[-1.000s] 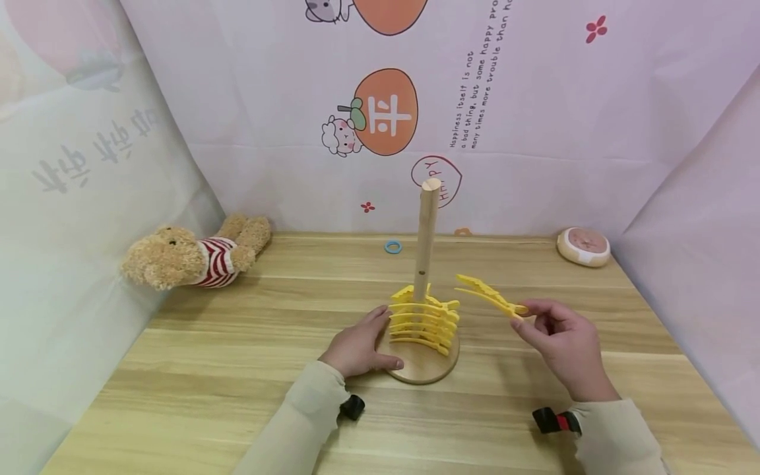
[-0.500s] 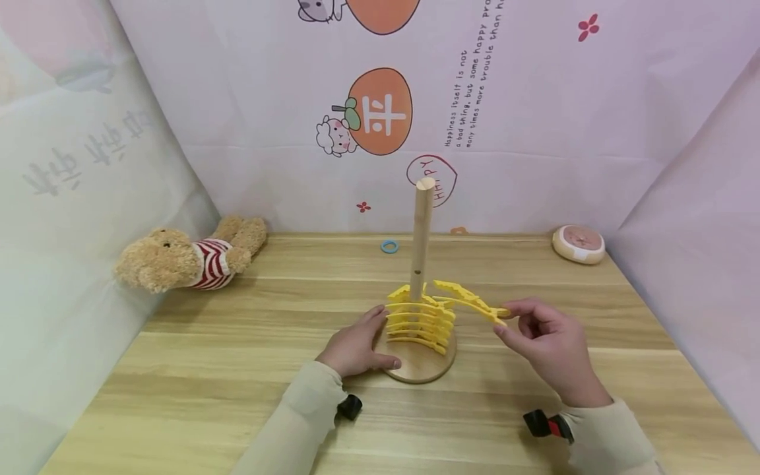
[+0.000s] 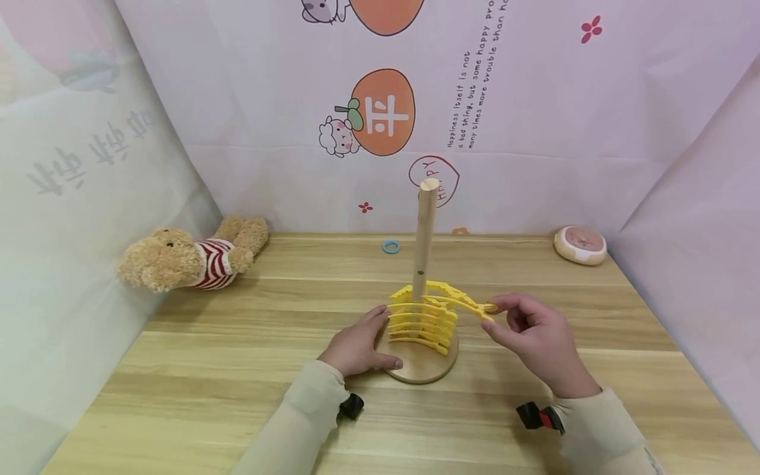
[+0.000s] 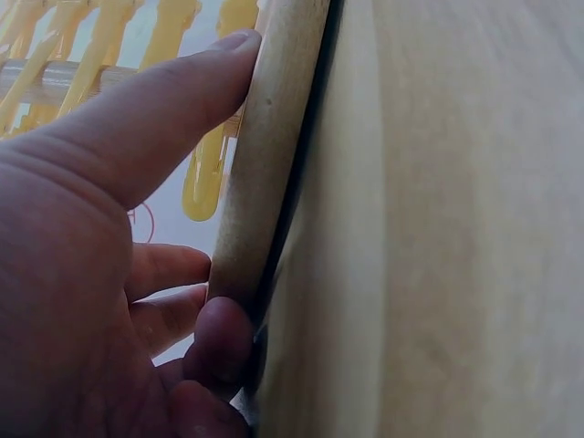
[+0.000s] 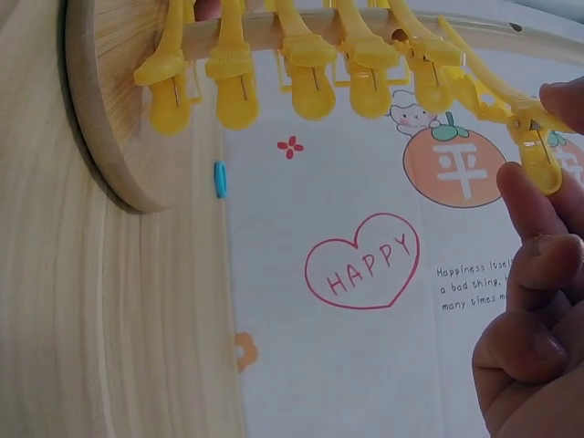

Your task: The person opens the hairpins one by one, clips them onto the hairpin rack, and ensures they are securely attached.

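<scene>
A wooden stand with an upright post (image 3: 424, 237) and a round base (image 3: 418, 371) carries several yellow hair clips (image 3: 418, 328), stacked along its lower part. My left hand (image 3: 356, 346) holds the base at its left side; in the left wrist view the thumb lies on top of the base (image 4: 265, 155), with fingers at its rim. My right hand (image 3: 537, 340) pinches another yellow hair clip (image 3: 463, 302) by its tail ends, just above the stack. Its two arms are spread, their tips overlapping the post. The right wrist view shows this clip (image 5: 540, 169) beside the row of others.
A teddy bear (image 3: 178, 258) in a striped top lies at the left. At the table's back are a small blue ring (image 3: 390, 247) and a round beige case (image 3: 582, 245). Printed cloth (image 3: 267, 185) surrounds the wooden tabletop (image 3: 237, 402).
My right hand has moved left with the pinched hair clip, bringing its spread arms from beside the stand to the post. My left hand has stayed on the base.
</scene>
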Action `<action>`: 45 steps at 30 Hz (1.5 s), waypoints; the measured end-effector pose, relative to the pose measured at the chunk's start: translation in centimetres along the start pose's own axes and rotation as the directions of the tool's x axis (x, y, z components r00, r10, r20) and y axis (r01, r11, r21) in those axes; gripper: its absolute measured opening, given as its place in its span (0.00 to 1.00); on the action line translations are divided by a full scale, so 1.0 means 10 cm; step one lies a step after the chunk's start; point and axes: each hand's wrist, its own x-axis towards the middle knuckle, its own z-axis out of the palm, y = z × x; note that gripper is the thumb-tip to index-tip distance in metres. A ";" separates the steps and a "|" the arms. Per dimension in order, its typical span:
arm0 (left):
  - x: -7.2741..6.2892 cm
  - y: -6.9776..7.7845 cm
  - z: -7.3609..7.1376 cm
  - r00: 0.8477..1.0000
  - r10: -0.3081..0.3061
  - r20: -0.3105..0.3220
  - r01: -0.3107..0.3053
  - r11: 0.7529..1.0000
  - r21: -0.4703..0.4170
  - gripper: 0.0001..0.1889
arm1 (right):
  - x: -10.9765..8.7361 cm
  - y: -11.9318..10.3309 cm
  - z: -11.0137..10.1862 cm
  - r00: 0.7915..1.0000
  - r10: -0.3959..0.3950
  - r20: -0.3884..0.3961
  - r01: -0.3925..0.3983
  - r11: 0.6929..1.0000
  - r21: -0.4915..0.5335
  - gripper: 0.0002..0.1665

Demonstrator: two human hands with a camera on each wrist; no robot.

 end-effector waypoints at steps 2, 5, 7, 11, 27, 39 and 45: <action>0.00 0.00 0.00 1.000 -0.005 0.002 0.005 1.000 0.002 0.53 | 0.01 0.01 0.01 1.000 -0.008 0.006 0.008 1.000 -0.009 0.15; -0.01 0.00 -0.01 1.000 -0.012 0.004 0.012 1.000 0.006 0.53 | 0.03 0.01 0.03 1.000 -0.009 0.013 0.009 1.000 -0.022 0.15; -0.01 0.01 -0.02 1.000 -0.009 0.006 0.009 1.000 0.008 0.53 | 0.04 0.00 0.03 1.000 -0.005 0.016 0.005 1.000 -0.028 0.15; -0.01 0.02 -0.01 1.000 -0.006 0.013 0.005 1.000 0.020 0.54 | 0.06 -0.03 0.05 1.000 0.005 0.025 -0.004 1.000 -0.014 0.15; 0.00 0.05 -0.04 1.000 -0.006 0.029 0.005 0.999 0.040 0.54 | 0.13 -0.10 0.14 0.997 0.019 0.073 -0.020 1.000 0.019 0.15; 0.01 0.04 -0.03 0.999 -0.009 0.040 0.007 0.999 0.049 0.54 | 0.17 -0.12 0.15 0.995 0.049 0.088 -0.051 0.998 0.023 0.14; 0.01 0.05 -0.03 0.999 -0.005 0.045 0.003 0.999 0.052 0.54 | 0.18 -0.12 0.16 0.994 0.054 0.096 -0.057 0.998 0.027 0.14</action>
